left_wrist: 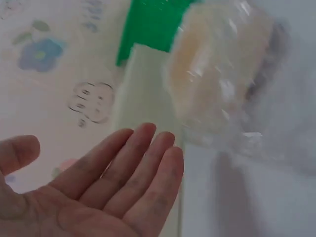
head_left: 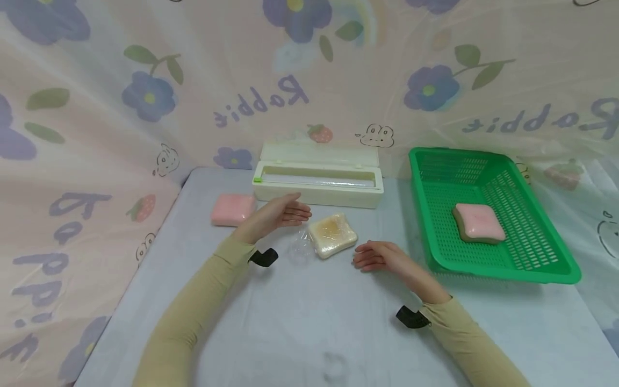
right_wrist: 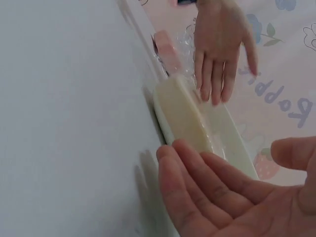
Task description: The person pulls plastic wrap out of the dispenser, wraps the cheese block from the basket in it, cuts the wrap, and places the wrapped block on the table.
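Note:
Between the two hands is a toast-shaped piece [head_left: 332, 235], cream with a tan patch, covered in clear plastic wrap. A loose end of the wrap [head_left: 302, 246] trails from its left side. The left hand [head_left: 285, 211] is just left of it, fingers straight and palm turned inward. On its lower right, the right hand [head_left: 379, 256] has its fingers relaxed and slightly bent. In both wrist views the palms hold nothing, and the wrapped piece [left_wrist: 217, 69] shows beyond the left fingertips. Behind it stands a white cling-film dispenser [head_left: 316, 194] with its lid raised.
A pink toast-shaped piece [head_left: 232, 209] lies left of the dispenser. At the right stands a green plastic basket [head_left: 425, 226] with another pink-topped piece [head_left: 481, 222] inside. Flower-patterned cloth [head_left: 193, 107] hangs behind and left of the white table [head_left: 290, 322].

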Tool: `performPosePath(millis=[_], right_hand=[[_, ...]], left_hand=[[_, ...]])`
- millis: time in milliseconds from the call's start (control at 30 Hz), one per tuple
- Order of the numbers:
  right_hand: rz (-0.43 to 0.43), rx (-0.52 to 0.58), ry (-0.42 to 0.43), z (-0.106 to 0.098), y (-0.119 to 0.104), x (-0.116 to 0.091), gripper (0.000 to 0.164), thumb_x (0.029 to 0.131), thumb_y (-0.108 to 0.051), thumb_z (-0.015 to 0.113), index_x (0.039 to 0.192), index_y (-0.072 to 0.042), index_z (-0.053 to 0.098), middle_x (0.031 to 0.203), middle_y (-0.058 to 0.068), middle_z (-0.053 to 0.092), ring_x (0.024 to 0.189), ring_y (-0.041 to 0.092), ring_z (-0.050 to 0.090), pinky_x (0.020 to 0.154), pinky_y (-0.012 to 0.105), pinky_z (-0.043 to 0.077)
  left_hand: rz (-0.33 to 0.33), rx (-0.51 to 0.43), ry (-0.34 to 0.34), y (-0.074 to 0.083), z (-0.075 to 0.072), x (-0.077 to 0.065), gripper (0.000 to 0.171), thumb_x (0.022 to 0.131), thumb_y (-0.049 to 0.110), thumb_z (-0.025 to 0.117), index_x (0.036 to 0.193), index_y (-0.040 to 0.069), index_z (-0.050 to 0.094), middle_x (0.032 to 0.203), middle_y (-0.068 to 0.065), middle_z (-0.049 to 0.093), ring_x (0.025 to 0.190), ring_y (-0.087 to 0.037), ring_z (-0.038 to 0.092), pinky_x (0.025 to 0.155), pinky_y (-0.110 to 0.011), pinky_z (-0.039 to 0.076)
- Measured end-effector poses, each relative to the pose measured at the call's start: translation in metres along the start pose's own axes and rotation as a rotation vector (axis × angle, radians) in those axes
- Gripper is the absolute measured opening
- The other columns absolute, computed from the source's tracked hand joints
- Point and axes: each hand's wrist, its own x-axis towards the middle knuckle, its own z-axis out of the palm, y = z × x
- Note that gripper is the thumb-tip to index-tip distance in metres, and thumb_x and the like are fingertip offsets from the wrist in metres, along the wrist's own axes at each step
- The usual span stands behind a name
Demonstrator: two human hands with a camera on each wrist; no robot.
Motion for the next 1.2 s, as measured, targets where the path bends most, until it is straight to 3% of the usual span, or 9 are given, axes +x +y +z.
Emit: performPosePath(millis=[167,300,500,733,833,1000,1100,1200], right_hand=[[0.026,0.032,-0.013,0.007,0.002,0.01,0.049,0.106,-0.025,0.03,0.129,0.016,0.044,0.117,0.03,0.06,0.107,0.034,0.061,0.091,0.041,0.052],[0.025,0.04,0.022,0.006,0.003,0.016,0.048,0.106,-0.026,0.029,0.127,0.014,0.046,0.116,0.029,0.059,0.107,0.035,0.061,0.091,0.042,0.052],[-0.018,0.064,0.072,-0.005,0.0,0.024,0.047,0.107,-0.024,0.028,0.131,0.014,0.041,0.12,0.031,0.056,0.108,0.037,0.059,0.092,0.042,0.051],[-0.008,0.06,0.108,-0.011,-0.005,0.038,0.051,0.107,-0.028,0.028,0.134,0.013,0.041,0.125,0.029,0.053,0.107,0.025,0.06,0.094,0.039,0.05],[-0.008,0.052,0.098,-0.01,-0.005,0.043,0.051,0.107,-0.029,0.029,0.133,0.011,0.044,0.125,0.027,0.053,0.109,0.024,0.059,0.094,0.038,0.05],[-0.051,0.043,0.061,-0.008,-0.004,0.047,0.048,0.106,-0.027,0.033,0.133,0.012,0.044,0.125,0.027,0.054,0.111,0.028,0.058,0.096,0.041,0.048],[-0.144,-0.06,0.051,-0.007,-0.003,0.043,0.046,0.105,-0.023,0.036,0.132,0.013,0.044,0.125,0.029,0.054,0.113,0.035,0.056,0.097,0.045,0.047],[-0.284,-0.28,0.083,-0.007,0.0,0.037,0.038,0.103,-0.016,0.044,0.131,0.009,0.049,0.127,0.023,0.056,0.116,0.035,0.054,0.099,0.046,0.045]], left_hand=[[-0.058,-0.014,-0.003,-0.019,-0.007,0.019,0.061,0.103,0.039,0.034,0.127,-0.016,0.047,0.129,-0.03,0.052,0.117,-0.037,0.054,0.104,-0.044,0.04],[-0.088,-0.058,0.028,-0.027,-0.002,0.02,0.06,0.103,0.039,0.037,0.126,-0.015,0.049,0.126,-0.029,0.054,0.11,-0.032,0.059,0.103,-0.044,0.042],[-0.134,-0.234,0.033,-0.035,0.012,0.005,0.056,0.103,0.032,0.039,0.135,-0.013,0.039,0.135,-0.032,0.044,0.119,-0.04,0.051,0.105,-0.049,0.038],[-0.089,-0.436,0.032,-0.05,0.029,-0.017,0.056,0.102,0.026,0.04,0.14,-0.013,0.029,0.135,-0.036,0.04,0.12,-0.042,0.049,0.105,-0.047,0.037],[-0.07,-0.469,0.054,-0.055,0.032,-0.024,0.054,0.102,0.025,0.041,0.14,-0.012,0.03,0.133,-0.035,0.043,0.119,-0.042,0.05,0.105,-0.047,0.039],[-0.047,-0.432,0.092,-0.06,0.03,-0.031,0.052,0.102,0.025,0.041,0.137,-0.012,0.033,0.132,-0.035,0.045,0.12,-0.043,0.05,0.104,-0.047,0.04],[-0.05,-0.403,0.125,-0.062,0.027,-0.031,0.048,0.102,0.021,0.042,0.135,-0.013,0.036,0.132,-0.034,0.045,0.121,-0.042,0.048,0.103,-0.045,0.041],[-0.061,-0.383,0.164,-0.063,0.023,-0.028,0.043,0.101,0.015,0.044,0.133,-0.014,0.039,0.131,-0.034,0.045,0.123,-0.042,0.047,0.102,-0.043,0.042]])
